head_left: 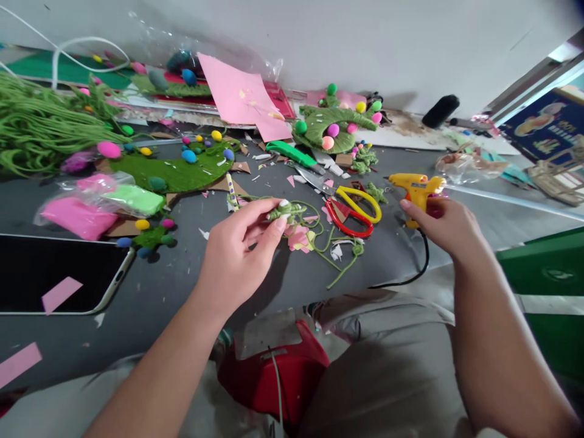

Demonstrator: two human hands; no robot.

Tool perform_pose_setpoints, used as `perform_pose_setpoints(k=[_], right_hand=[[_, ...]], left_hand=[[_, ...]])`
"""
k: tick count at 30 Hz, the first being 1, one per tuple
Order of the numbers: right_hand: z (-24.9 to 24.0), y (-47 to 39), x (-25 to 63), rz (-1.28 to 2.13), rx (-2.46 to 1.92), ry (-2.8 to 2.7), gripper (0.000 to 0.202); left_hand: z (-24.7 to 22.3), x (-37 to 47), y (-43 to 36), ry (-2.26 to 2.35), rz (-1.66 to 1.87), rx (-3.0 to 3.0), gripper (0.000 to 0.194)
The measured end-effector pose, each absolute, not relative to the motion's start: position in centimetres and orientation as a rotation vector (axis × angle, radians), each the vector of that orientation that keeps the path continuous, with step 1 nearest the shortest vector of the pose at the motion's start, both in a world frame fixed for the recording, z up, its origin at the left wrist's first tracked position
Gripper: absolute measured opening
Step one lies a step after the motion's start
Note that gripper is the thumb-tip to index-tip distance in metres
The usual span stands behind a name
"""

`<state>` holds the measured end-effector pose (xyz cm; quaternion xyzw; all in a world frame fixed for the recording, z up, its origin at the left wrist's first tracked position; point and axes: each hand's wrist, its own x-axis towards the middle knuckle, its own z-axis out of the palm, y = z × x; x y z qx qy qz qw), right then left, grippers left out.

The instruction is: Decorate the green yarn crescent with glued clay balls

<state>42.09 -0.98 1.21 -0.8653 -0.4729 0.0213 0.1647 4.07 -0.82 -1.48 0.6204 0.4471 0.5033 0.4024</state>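
Between the thumb and fingers of my left hand is a small green yarn-wrapped piece. A loose green yarn strand trails from around it over the table to the right. My right hand is closed around the handle of a yellow glue gun, whose nozzle points left. The gun's black cord hangs below it. Scissors with one red and one yellow handle lie between my hands. Beside them is a small green yarn star.
A green cutter lies behind the scissors. Green shapes with coloured balls and a yarn bundle are at the left, near clay bags and a phone. Pink paper leans at the back.
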Motion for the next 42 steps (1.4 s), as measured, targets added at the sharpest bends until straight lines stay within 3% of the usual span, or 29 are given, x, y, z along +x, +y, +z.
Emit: perform_pose_setpoints(k=[7, 15, 20, 30, 42], right_hand=[[-0.9, 1.3, 39.9, 0.47, -1.713, -1.165, 0.021], [1.3, -4.7, 31.8, 1.042, -1.202, -1.507, 0.015], [1.3, -5.2, 29.6, 0.839, -1.181, -1.827, 0.005], [0.6, -4.6, 29.7, 0.547, -1.21, -2.102, 0.013], [0.7, -4.5, 29.2, 0.586, -1.174, -2.121, 0.018]], left_hand=[[-1.3, 4.2, -0.8, 1.108, 1.236, 1.584, 0.029], [-1.0, 4.4, -0.7, 1.152, 1.193, 1.572, 0.027], [-0.9, 4.5, -0.7, 1.13, 1.179, 1.536, 0.028], [-1.0, 4.6, -0.6, 1.063, 1.155, 1.462, 0.027], [-1.0, 4.5, -0.7, 1.048, 1.136, 1.47, 0.023]])
